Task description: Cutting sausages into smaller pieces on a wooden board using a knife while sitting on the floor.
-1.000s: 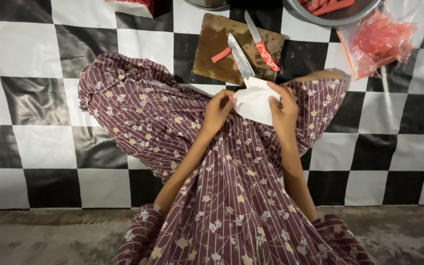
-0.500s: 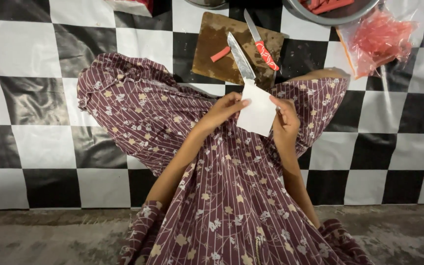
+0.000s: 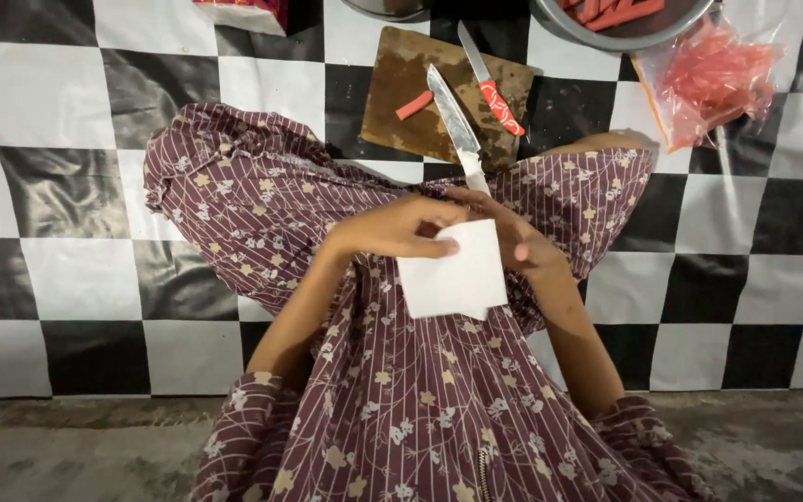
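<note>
My left hand (image 3: 392, 228) pinches a white square tissue (image 3: 453, 274) against my lap, over my maroon patterned dress (image 3: 262, 195). Just beside it, my right hand (image 3: 524, 249) touches the tissue's top edge and closes around the pale handle of a large knife (image 3: 455, 121). The knife's blade points away from me and lies over a brown wooden cutting board (image 3: 397, 116). The handle is mostly hidden under my fingers.
A smaller red-handled knife (image 3: 493, 85) and a red food piece (image 3: 414, 105) lie on the board. A metal bowl (image 3: 638, 37) of red strips, a plastic bag of red pieces (image 3: 713, 79) and a red box (image 3: 245, 11) rest on the black-and-white checkered mat (image 3: 48, 177).
The tissue was wrapped around the lower blade; it has slid down toward me and now hangs flat below my hands. Both hands have drawn closer to my lap.
</note>
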